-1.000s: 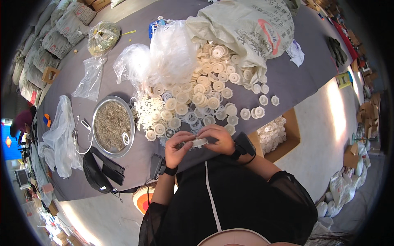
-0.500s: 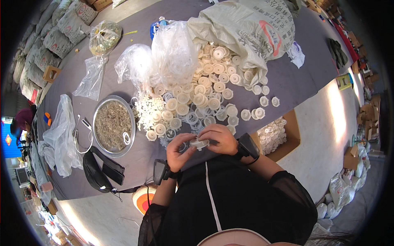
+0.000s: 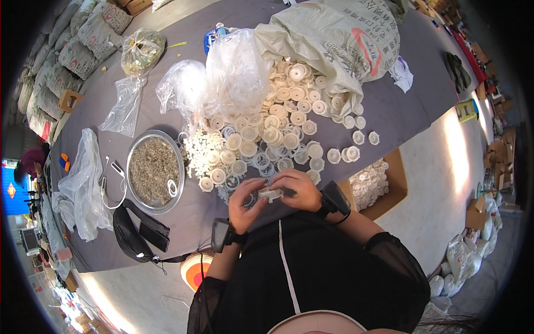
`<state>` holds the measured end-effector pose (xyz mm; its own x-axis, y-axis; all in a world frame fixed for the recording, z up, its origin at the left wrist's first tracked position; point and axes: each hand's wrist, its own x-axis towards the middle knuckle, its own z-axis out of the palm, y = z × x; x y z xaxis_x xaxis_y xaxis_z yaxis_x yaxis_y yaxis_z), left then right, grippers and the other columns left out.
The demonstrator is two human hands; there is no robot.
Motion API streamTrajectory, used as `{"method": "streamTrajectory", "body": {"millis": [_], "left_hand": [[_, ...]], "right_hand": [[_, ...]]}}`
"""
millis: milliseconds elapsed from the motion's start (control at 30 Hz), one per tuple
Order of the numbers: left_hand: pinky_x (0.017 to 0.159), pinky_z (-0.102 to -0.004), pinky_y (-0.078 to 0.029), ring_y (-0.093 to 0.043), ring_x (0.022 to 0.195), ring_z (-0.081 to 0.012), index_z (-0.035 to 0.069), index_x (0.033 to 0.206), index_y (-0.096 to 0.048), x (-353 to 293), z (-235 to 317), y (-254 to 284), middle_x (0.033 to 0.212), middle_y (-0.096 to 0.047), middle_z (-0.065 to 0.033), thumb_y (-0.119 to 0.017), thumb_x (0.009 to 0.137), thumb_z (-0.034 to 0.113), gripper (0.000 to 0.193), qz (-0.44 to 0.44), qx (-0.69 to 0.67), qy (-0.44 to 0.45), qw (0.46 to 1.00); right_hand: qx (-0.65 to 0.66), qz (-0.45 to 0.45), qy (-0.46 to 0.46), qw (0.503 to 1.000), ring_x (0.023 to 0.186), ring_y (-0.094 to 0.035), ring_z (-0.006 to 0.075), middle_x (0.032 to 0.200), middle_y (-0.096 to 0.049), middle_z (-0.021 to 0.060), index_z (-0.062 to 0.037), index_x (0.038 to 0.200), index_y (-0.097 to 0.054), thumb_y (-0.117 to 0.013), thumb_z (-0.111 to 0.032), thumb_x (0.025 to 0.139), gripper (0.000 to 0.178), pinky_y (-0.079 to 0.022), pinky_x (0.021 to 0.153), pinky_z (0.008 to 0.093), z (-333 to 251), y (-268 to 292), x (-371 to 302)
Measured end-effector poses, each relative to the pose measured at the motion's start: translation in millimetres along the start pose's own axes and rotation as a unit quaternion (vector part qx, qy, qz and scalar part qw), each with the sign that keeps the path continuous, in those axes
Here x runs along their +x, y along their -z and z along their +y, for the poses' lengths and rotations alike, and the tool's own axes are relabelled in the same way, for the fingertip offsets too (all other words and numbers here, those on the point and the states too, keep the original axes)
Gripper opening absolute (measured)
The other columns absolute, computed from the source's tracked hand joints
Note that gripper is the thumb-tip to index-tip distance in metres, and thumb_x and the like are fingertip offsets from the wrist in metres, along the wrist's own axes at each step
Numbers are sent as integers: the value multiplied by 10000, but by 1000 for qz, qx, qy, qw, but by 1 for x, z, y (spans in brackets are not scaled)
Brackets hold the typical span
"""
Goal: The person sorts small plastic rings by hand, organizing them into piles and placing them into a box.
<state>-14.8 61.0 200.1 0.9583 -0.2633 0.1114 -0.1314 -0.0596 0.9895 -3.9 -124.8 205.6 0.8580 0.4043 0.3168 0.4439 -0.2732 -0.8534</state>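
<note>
Close to my body, at the table's near edge, both hands hold one white round plastic cap [image 3: 271, 194] between them. My left hand [image 3: 245, 206] pinches its left side with thumb and fingers. The fingers of my right hand [image 3: 297, 190] are curled around its right side. Just beyond lies a large heap of cream-white plastic caps [image 3: 270, 135], mixed with clear rings [image 3: 260, 160] and small white parts [image 3: 201, 150]. Left of my hands stands a round metal tray [image 3: 132, 189] full of tiny brownish metal-looking pieces, with a white ring on top.
A woven sack [image 3: 334, 39] spills caps at the back. Clear plastic bags [image 3: 236, 67] stand beside it. On the left lie a black pouch [image 3: 127, 236], a phone [image 3: 153, 232] and a crumpled plastic bag [image 3: 86, 189]. A cardboard box [image 3: 396, 181] of white parts sits below the right edge.
The cap has tilted slightly between my fingers, and my left hand has shifted a little. The things on the table lie as before.
</note>
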Motion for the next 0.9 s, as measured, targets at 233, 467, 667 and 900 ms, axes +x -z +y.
{"method": "streamTrajectory", "body": {"millis": [233, 467, 667, 900], "left_hand": [[820, -301, -389, -533, 928, -210, 1, 953, -596, 2, 3, 2, 973, -569, -119, -650, 654, 78, 313, -54, 1, 13, 998], [809, -302, -393, -543, 841, -201, 17, 818, -591, 5, -2, 2, 873, -576, -98, -724, 565, 81, 293, -27, 13, -11, 999], [758, -299, -406, -534, 779, -187, 32, 759, -561, 6, -9, -4, 811, -569, -74, -733, 567, 112, 270, -1, 119, -112, 987], [562, -202, -405, -503, 625, -65, 39, 850, -567, 3, -79, -5, 745, -565, -8, -644, 734, 145, 174, -38, -131, 212, 968]], "right_hand": [[-14, -6, 9, 1000, 770, -555, 256, 813, -565, 71, -62, 809, -573, -621, -17, 549, 268, -447, 645, 328, 2, 0, 0], [-40, 16, 22, 999, 788, -552, 255, 814, -569, 66, -66, 807, -564, -646, -40, 552, 269, -434, 667, 344, 1, -2, -1], [-48, 27, 19, 998, 803, -541, 272, 820, -566, 76, -70, 821, -557, -646, -57, 574, 263, -428, 689, 354, 4, -3, -3], [127, -46, -252, 958, 785, -568, 199, 864, -578, 86, -46, 923, -551, -638, -151, 703, 259, -442, 684, 297, 54, -20, -24]]}}
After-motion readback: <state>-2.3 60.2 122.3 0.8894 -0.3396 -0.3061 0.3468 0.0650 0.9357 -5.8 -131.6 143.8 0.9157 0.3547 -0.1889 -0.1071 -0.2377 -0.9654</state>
